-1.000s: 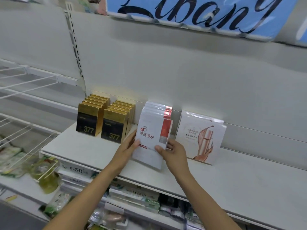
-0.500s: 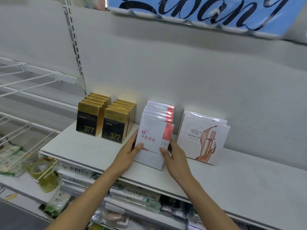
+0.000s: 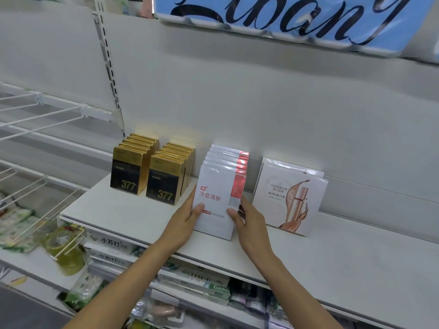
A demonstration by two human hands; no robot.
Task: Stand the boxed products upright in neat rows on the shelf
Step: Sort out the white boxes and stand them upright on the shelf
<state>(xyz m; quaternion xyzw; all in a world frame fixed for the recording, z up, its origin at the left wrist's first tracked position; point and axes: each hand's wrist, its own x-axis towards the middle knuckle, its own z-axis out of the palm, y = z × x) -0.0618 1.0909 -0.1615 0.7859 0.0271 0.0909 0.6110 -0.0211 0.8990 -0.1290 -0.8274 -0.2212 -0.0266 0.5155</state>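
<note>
A row of white boxes with a red stripe [image 3: 219, 188] stands on the white shelf [image 3: 133, 217], leaning slightly back toward the wall. My left hand [image 3: 184, 220] holds the row's left side, thumb on the front box. My right hand [image 3: 249, 223] holds the right side, thumb on the front face too. To the left stand two rows of gold and black "377" boxes [image 3: 164, 184]. To the right a short row of white boxes with a rose-gold bottle print [image 3: 291, 198] leans against the back wall.
The shelf runs bare to the right of the bottle-print boxes. A blue sign with black script [image 3: 297, 20] hangs above. Wire shelves [image 3: 35, 110] sit at left. Toothpaste boxes [image 3: 111, 245] and green packets [image 3: 66, 252] fill the lower shelves.
Both hands have pushed the red-striped row back and more upright on the shelf; the front box stands closer to the wall than one second ago.
</note>
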